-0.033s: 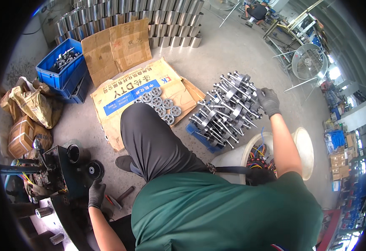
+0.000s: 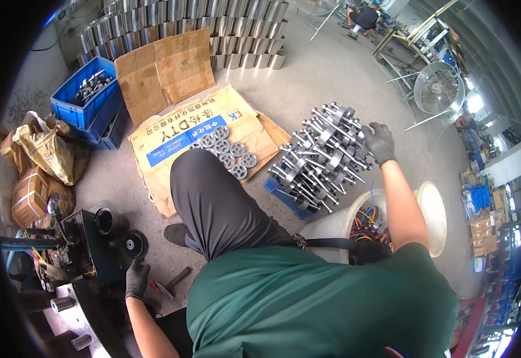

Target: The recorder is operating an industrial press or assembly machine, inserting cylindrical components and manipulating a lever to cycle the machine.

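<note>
My right hand (image 2: 380, 144), in a dark grey glove, is at the right edge of a stacked pile of metal shafts with thick round collars (image 2: 326, 156). Its fingers are bent in against the pile; whatever part lies in them is hidden. The pile rests on a blue crate (image 2: 290, 200), of which only a corner shows. Low on the left is my gloved left hand (image 2: 137, 279), its fingers stretched toward a black disc with a bearing-like centre (image 2: 134, 244). No object shows in that hand. The disc is beside a dark machine (image 2: 87, 244).
Silvery spoked rings (image 2: 236, 160) lie on flattened cardboard (image 2: 171, 170). Blue bins (image 2: 73, 98) with metal parts stand at the far left, near rows of metal cylinders (image 2: 236, 45). A white drum (image 2: 332, 230) with coloured wires is right of my body. Pliers (image 2: 164, 289) lie by my left hand.
</note>
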The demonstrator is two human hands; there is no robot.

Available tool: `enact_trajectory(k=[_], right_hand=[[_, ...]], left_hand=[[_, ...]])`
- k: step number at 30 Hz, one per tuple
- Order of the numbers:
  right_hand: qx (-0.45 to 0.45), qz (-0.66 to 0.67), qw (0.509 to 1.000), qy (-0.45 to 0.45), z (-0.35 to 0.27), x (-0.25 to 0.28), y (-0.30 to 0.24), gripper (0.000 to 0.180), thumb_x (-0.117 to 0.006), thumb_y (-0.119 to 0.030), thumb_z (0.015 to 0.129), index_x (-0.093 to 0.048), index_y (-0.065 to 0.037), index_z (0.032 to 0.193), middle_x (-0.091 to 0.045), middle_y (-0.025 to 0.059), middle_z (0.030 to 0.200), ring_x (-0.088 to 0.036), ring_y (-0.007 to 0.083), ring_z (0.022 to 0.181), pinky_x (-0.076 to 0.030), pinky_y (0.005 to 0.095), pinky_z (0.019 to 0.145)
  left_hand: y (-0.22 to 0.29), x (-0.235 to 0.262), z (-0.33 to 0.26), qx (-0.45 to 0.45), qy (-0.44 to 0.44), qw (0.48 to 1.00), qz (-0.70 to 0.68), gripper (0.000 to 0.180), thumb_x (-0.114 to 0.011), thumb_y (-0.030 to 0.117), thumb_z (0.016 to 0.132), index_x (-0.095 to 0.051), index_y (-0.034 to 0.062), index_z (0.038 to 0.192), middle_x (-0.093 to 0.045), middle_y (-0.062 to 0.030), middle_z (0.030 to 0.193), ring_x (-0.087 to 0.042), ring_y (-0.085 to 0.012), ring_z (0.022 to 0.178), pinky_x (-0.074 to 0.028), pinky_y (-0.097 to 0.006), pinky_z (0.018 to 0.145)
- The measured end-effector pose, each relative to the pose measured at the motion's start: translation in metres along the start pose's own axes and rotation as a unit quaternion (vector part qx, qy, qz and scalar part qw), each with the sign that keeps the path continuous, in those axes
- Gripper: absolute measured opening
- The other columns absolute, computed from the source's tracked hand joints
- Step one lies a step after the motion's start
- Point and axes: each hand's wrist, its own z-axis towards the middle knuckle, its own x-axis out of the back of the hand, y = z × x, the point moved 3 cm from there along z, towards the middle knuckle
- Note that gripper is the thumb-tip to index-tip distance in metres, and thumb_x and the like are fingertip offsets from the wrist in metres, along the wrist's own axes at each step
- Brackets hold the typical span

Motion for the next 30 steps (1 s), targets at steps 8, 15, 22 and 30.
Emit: enact_trajectory(k=[8,15,22,30], right_hand=[[-0.005,-0.038,0.989,-0.146,0.017,-0.015,-0.059,0.069,-0.055,-0.067,0.099,-0.066,-0.018,0.146,-0.068,0.0162,0.144,-0.061,0.0392,0.134,-0.049,0.053,0.112],[0.03,-0.049,0.977,-0.206,0.019,-0.006,-0.061,0.078,-0.049,-0.073,0.101,-0.052,-0.021,0.159,-0.061,0.0158,0.153,-0.058,0.0385,0.14,-0.045,0.0543,0.117],[0.094,0.013,0.943,-0.319,0.038,-0.019,-0.049,0.083,-0.046,-0.076,0.101,-0.043,-0.025,0.166,-0.051,0.023,0.16,-0.049,0.0422,0.148,-0.039,0.0535,0.124],[0.059,0.073,0.938,-0.334,0.043,-0.021,-0.047,0.104,-0.06,-0.087,0.084,-0.043,-0.027,0.167,-0.051,0.0272,0.159,-0.052,0.0435,0.147,-0.042,0.0536,0.122]], left_hand=[[-0.007,0.002,-0.01,0.018,-0.016,0.998,-0.06,0.044,-0.072,0.015,0.096,-0.065,-0.0022,0.135,-0.074,-0.0185,0.11,-0.07,-0.0251,0.101,-0.054,-0.037,0.095],[-0.011,-0.001,-0.009,0.008,-0.021,0.999,-0.026,0.044,-0.072,0.015,0.096,-0.064,-0.0021,0.136,-0.074,-0.0183,0.109,-0.07,-0.0245,0.101,-0.055,-0.038,0.095],[-0.017,-0.003,-0.012,0.023,-0.016,0.998,-0.048,0.044,-0.072,0.013,0.096,-0.065,-0.0022,0.136,-0.074,-0.016,0.107,-0.069,-0.0227,0.1,-0.055,-0.037,0.094],[-0.031,-0.007,-0.018,0.041,-0.021,0.997,-0.055,0.044,-0.072,0.013,0.096,-0.064,-0.0011,0.137,-0.073,-0.0124,0.101,-0.068,-0.0198,0.095,-0.055,-0.035,0.09]])
